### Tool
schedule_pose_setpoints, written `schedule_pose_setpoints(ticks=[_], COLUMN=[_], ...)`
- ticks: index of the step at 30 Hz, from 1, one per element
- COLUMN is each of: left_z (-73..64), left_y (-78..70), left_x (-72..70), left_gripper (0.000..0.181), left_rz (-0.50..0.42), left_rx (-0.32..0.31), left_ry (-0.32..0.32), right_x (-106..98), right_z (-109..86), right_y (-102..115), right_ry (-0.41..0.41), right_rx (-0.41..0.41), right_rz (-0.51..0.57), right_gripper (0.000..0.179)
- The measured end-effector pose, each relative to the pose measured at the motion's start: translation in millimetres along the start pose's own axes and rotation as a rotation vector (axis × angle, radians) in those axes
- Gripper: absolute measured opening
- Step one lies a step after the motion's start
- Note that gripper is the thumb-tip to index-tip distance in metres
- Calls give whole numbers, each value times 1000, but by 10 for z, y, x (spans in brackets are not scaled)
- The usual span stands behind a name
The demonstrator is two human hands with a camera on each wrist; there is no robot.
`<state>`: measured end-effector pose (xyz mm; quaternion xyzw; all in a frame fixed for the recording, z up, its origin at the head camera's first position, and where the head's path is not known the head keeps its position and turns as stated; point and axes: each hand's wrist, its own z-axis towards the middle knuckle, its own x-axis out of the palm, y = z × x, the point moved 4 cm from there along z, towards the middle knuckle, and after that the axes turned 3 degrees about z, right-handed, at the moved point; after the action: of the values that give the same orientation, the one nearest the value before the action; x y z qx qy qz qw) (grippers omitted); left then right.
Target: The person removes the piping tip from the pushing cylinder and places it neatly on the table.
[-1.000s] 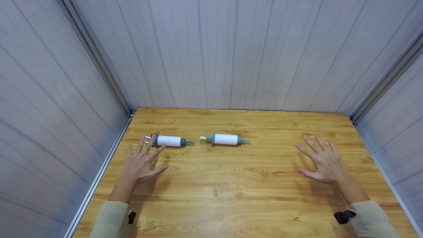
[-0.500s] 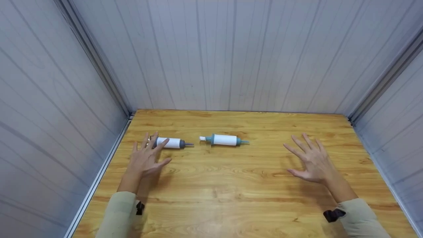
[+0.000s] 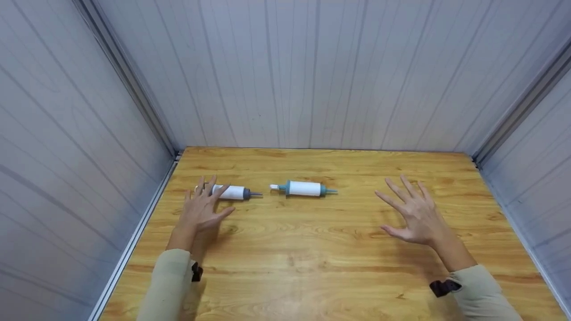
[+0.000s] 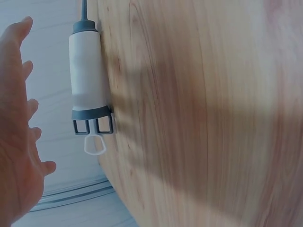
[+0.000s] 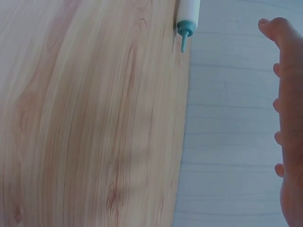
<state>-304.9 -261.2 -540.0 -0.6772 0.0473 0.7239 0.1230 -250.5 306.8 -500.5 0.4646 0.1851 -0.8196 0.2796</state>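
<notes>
Two syringe-like dispensers lie on their sides on the wooden table. The grey one point(image 3: 234, 192) has a white barrel, a thin nozzle, square finger loops and a white pull ring; the loops show in the left wrist view on the grey dispenser point(image 4: 87, 71). My left hand point(image 3: 200, 211) hovers by it with fingers spread, hiding its rear end in the head view. The teal one point(image 3: 304, 188) lies at mid-table, nozzle pointing right; its nozzle end shows in the right wrist view on the teal dispenser point(image 5: 188, 19). Right of it, my right hand point(image 3: 417, 218) spreads its fingers, holding nothing.
The wooden table point(image 3: 294, 254) has white panel walls at the back point(image 3: 285, 76), left and right. A metal rail point(image 3: 134, 240) runs along its left edge. Dark straps with small black parts sit at both sleeve cuffs.
My left hand has moved slightly right and forward, over the rear of the grey dispenser. My right hand has shifted left toward the middle. Both dispensers have stayed in place.
</notes>
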Motion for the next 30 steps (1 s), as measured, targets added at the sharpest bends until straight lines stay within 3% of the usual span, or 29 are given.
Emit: schedule_pose_setpoints(ticks=[13,20,30], left_z=[96,107,162], left_y=[21,0,18], left_x=[201,245,247], left_gripper=[82,83,87], left_rz=[-37,-25,-116], left_rx=[13,28,-12], left_ry=[-9,2,33], right_x=[-22,-27,13], right_z=[58,101,123], right_y=[41,99,97], right_ry=[-109,-123,-151], right_rx=[35,42,74], right_rz=[160,257,361], right_gripper=[90,92,93])
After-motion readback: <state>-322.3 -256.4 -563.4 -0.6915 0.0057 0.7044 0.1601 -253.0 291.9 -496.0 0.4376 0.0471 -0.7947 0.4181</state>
